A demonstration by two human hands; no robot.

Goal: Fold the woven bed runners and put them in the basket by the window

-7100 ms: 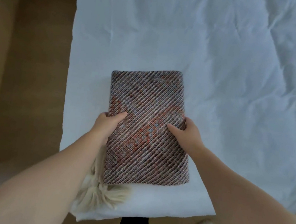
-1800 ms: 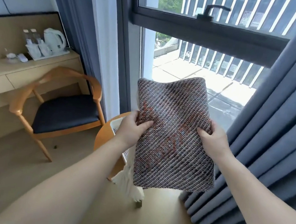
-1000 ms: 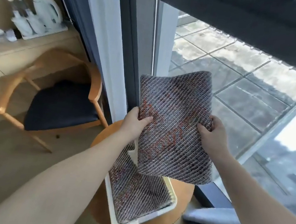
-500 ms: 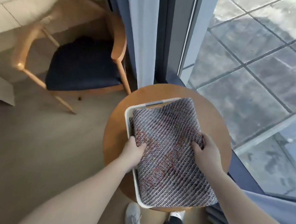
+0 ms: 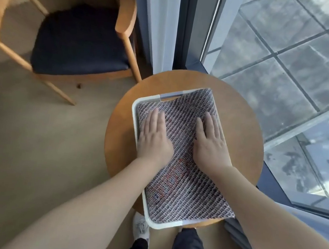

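A folded woven bed runner (image 5: 184,187), grey-brown with faint red marks, lies in a white rectangular basket (image 5: 136,108) on a round wooden side table (image 5: 241,122) by the window. My left hand (image 5: 154,137) and my right hand (image 5: 211,145) both rest flat on top of the runner, palms down, fingers extended and holding nothing. The runner's right edge overhangs and hides the basket's right rim. Whatever lies beneath this runner in the basket is hidden.
A wooden armchair with a dark blue seat (image 5: 78,40) stands to the left of the table. Floor-to-ceiling window glass (image 5: 293,64) and grey curtains (image 5: 164,20) are directly behind and to the right. My legs and a white shoe (image 5: 142,226) show below the table.
I carried the folded runner from the bed to the window and lowered it into the basket. Both hands let go of its edges and now lie flat on top.
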